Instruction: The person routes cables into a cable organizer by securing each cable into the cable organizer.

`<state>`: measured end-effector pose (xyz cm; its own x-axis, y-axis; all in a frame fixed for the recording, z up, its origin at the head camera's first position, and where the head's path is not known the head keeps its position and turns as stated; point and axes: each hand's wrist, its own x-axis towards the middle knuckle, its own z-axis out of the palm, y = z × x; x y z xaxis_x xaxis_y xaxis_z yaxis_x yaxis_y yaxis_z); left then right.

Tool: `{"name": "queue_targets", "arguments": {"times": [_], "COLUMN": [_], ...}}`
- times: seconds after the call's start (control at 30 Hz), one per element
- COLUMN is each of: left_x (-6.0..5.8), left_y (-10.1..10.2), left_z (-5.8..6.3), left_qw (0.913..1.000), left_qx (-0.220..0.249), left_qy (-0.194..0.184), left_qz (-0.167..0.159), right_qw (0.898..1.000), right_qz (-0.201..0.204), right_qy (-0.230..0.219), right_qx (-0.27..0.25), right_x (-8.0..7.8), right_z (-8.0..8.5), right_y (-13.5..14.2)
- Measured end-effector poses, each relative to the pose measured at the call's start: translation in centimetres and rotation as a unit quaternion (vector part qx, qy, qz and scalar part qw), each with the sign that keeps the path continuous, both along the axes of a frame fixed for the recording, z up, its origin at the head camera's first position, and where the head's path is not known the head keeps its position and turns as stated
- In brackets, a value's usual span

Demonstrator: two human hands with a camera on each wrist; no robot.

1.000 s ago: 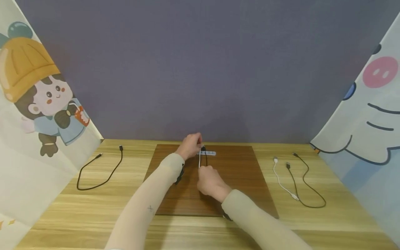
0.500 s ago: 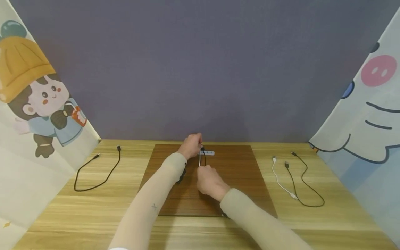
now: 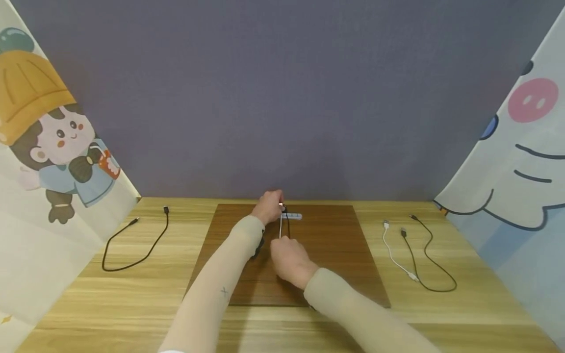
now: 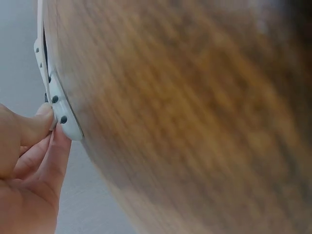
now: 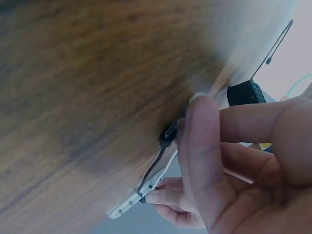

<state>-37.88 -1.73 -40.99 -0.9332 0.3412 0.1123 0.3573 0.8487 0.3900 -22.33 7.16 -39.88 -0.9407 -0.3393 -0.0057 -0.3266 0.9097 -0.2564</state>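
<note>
A pale cable-clip strip [image 3: 295, 216] with several slots lies near the far edge of the brown wooden board [image 3: 340, 260]. My left hand [image 3: 267, 208] is at its left end, thumb and fingers pinching the white cable [image 4: 40, 19] beside the strip. Closer to me, my right hand [image 3: 291, 260] grips the lower part of the same cable, which runs taut between both hands. A black cable [image 5: 152, 168] sits in the strip just right of the white one; its plug [image 5: 168, 133] lies on the board by my right fingers. My fingers hide both white cable ends.
On the left of the table [image 3: 132, 304] lies a looped black cable [image 3: 153, 251]. To the right are a short white cable [image 3: 394, 260] and another black cable [image 3: 454, 282], touching near the white one's lower end. A grey panel [image 3: 282, 98] stands behind the table.
My right hand has shifted slightly left and toward me, still gripping the white cable. My left hand stays at the strip's left end, and the head view has moved a little.
</note>
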Motion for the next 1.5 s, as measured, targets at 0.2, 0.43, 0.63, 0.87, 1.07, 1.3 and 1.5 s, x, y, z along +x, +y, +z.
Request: {"name": "queue_targets", "arguments": {"times": [0.2, 0.43, 0.63, 0.87, 1.07, 1.3, 1.5], "left_x": [-0.1, -0.3, -0.1, -0.1, 0.1, 0.3, 0.4], "left_y": [0.1, 0.2, 0.3, 0.4, 0.3, 0.0, -0.4], "left_z": [0.1, 0.1, 0.2, 0.1, 0.2, 0.5, 0.5], "left_qw": [0.9999, 0.9995, 0.9993, 0.9993, 0.999, 0.999, 0.9987], "left_qx": [-0.01, -0.024, -0.028, -0.016, -0.008, -0.008, 0.004], "left_qy": [-0.012, -0.02, -0.026, -0.033, -0.039, -0.039, -0.048], "left_qz": [0.006, -0.001, 0.002, 0.009, 0.021, 0.021, 0.019], "right_qw": [1.0, 0.996, 0.989, 0.984, 0.989, 0.997, 0.998], "right_qz": [0.01, 0.04, 0.063, 0.082, 0.077, 0.059, 0.035], "right_qy": [-0.001, 0.035, 0.069, 0.085, 0.062, -0.012, -0.048], "right_qx": [0.006, 0.066, 0.118, 0.135, 0.106, 0.054, 0.023], "right_x": [0.1, 0.4, 0.4, 0.5, 0.3, 0.1, 0.2], "right_z": [0.0, 0.1, -0.1, -0.4, -0.3, 0.1, 0.6], "right_y": [-0.1, -0.4, -0.6, -0.5, -0.2, 0.4, 1.2]}}
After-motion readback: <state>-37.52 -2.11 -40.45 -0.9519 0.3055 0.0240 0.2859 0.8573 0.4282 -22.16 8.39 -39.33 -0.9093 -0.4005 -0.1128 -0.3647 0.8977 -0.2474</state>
